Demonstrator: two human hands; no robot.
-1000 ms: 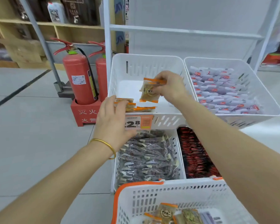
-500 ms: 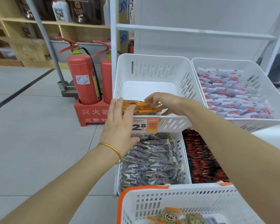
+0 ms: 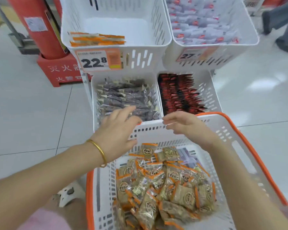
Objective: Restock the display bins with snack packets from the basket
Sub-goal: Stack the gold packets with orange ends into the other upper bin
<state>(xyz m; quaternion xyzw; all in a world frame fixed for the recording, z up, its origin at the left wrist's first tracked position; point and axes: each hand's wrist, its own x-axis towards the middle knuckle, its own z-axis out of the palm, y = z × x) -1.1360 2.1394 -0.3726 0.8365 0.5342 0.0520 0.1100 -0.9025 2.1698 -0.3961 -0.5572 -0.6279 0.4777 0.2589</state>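
A white basket with an orange rim (image 3: 249, 151) sits in front of me, holding several orange-edged snack packets (image 3: 165, 181). Both hands hover over its far edge, holding nothing. My left hand (image 3: 118, 130), with a gold bangle on the wrist, has its fingers spread. My right hand (image 3: 186, 127) is open too, fingers loosely curved. In the upper left display bin (image 3: 163, 35) a short row of the same orange-edged packets (image 3: 96, 39) stands against the front left wall; the bin's other floor is bare.
The upper right bin (image 3: 249, 39) holds white-purple packets. Below, one bin (image 3: 93, 100) has dark purple packets and another (image 3: 213, 93) red-black ones. Red fire extinguishers (image 3: 37, 30) on a red stand are at left. A person's legs (image 3: 283, 24) are at top right.
Both hands left the upper left bin and came back down over the basket, empty. The packet my right hand held now stands in the bin's row. The view tilted downward.
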